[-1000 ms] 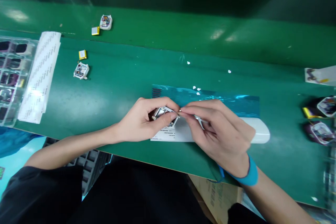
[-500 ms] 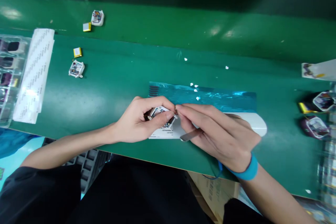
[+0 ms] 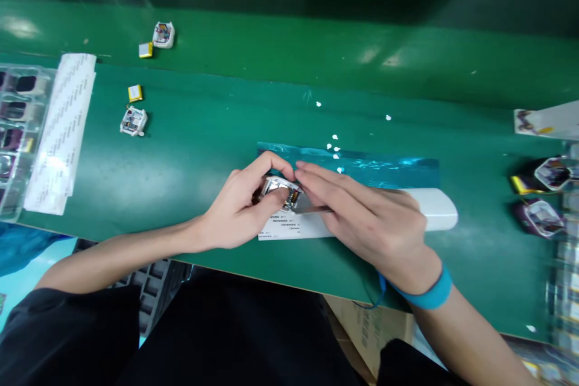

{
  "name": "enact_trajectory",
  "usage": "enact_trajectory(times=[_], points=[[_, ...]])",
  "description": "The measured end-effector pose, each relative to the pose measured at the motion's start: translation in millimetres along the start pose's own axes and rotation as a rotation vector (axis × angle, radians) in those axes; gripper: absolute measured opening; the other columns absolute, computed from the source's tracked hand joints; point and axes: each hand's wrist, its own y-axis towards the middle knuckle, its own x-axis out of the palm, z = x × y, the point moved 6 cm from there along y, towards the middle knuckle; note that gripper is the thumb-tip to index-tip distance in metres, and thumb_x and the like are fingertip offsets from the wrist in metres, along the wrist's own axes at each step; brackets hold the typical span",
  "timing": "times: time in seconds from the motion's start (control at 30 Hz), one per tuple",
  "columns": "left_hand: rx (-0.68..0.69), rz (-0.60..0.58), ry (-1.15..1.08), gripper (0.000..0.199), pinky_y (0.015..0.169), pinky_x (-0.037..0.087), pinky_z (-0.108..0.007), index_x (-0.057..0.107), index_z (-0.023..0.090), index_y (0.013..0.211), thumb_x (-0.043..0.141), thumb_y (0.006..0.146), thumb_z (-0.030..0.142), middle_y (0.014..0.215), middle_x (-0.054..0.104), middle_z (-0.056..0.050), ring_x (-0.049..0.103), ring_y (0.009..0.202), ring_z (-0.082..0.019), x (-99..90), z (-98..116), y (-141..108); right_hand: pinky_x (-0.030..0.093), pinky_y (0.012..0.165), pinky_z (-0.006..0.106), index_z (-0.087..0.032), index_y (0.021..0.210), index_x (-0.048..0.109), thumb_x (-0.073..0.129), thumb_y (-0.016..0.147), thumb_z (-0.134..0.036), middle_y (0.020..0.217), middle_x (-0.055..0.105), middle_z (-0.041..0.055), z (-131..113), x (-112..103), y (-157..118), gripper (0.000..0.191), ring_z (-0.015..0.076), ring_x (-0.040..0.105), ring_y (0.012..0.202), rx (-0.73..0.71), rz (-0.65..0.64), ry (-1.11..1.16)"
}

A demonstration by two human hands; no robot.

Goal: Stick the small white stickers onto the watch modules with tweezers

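Observation:
Between the thumb and forefinger of my left hand (image 3: 244, 202) is a small white housing (image 3: 284, 192) with electronic parts showing inside. My right hand (image 3: 371, 211), with a blue band at the wrist, grips a thin metal tool (image 3: 312, 210); the tool's tip reaches the lower right edge of the housing. Beneath both hands lies a white printed strip (image 3: 289, 231), and behind them a blue film strip (image 3: 384, 174). Several small white pieces (image 3: 336, 148) are scattered just beyond my right fingertips.
At left are two white housings (image 3: 133, 122) (image 3: 163, 35) with yellow batteries, a printed sheet (image 3: 61, 139) and a clear tray (image 3: 49, 87). At right stand black and purple housings (image 3: 540, 217) beside stacked trays. The table's front edge runs below my hands.
My right hand has turned and shifted slightly away from me, its fingertips straighter. The metal tool has swung to the housing's edge. My left forefinger has bent upward, and more of the printed strip shows.

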Motion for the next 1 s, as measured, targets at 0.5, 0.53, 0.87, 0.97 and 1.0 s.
enact_trajectory(times=[0.5,0.53,0.87,0.97,1.0], points=[[0.064,0.019,-0.085,0.018,0.04,0.03,-0.017,0.038,0.022,0.111,0.051,0.099,0.017,0.06,0.044,0.01,0.039,0.044,-0.006,15.7,-5,-9,0.063,0.072,0.028,-0.011,0.131,0.06,0.053,0.09,0.003,0.123,0.074,0.0126,-8,5,-4,0.043,0.0206,0.076,0.097,-0.032,0.022,0.03],[0.082,0.051,-0.055,0.019,0.04,0.03,-0.016,0.037,0.023,0.109,0.052,0.098,0.016,0.06,0.044,0.011,0.039,0.044,-0.005,16.0,-5,-11,0.063,0.073,0.028,-0.01,0.13,0.059,0.052,0.089,0.005,0.122,0.073,0.0136,-8,8,-4,0.044,0.0213,0.076,0.1,-0.027,0.007,0.033],[0.276,0.17,0.091,0.023,0.038,0.027,-0.013,0.04,0.022,0.099,0.058,0.092,0.01,0.06,0.045,0.012,0.037,0.039,-0.001,6.4,9,-13,0.057,0.055,0.025,-0.027,0.113,0.071,0.056,0.099,-0.017,0.094,0.08,-0.0004,8,9,5,0.023,0.012,0.07,0.059,0.374,0.001,0.554],[0.339,0.146,0.113,0.028,0.038,0.028,-0.013,0.04,0.022,0.1,0.059,0.087,0.007,0.062,0.045,0.012,0.04,0.04,-0.002,6.8,15,-14,0.049,0.047,0.024,-0.026,0.098,0.075,0.063,0.097,-0.029,0.08,0.077,-0.002,14,16,7,0.013,0.01,0.061,0.053,0.528,-0.076,0.79],[0.352,0.143,0.119,0.029,0.039,0.029,-0.013,0.04,0.022,0.1,0.059,0.086,0.006,0.063,0.045,0.012,0.041,0.04,-0.002,7.4,15,-14,0.046,0.046,0.024,-0.025,0.094,0.075,0.064,0.097,-0.031,0.078,0.076,-0.0019,15,18,7,0.013,0.0098,0.06,0.053,0.55,-0.098,0.84]])
